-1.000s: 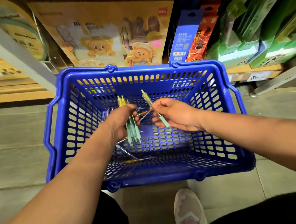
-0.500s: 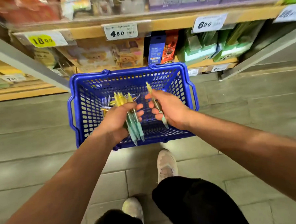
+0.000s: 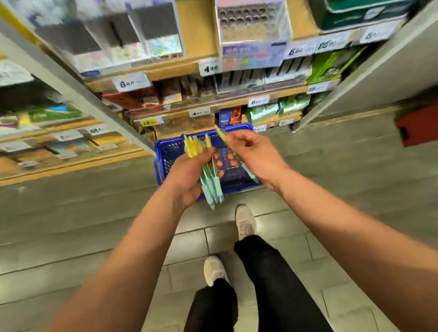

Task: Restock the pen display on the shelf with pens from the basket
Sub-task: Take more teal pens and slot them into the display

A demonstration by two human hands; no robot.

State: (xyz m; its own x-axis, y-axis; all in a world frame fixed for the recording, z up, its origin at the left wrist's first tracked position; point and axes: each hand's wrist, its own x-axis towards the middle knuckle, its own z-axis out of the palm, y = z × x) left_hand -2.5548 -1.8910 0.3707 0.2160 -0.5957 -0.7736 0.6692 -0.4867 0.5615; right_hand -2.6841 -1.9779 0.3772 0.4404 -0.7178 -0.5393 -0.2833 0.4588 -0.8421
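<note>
The left hand (image 3: 185, 177) has its fingers curled round a bunch of pens (image 3: 211, 184). The right hand (image 3: 255, 153) pinches one pen (image 3: 250, 174). Both are above the basket (image 3: 161, 153). If the grip loosens, pens may slide down out of the fingers and fall.

Reaching forward with both bare arms, gripping a bundle of pens (image 3: 211, 184) in the left hand (image 3: 185, 177), fingers curled round it, and pinching a single pen (image 3: 250, 175) in the right hand (image 3: 255, 151) just beside.
</note>
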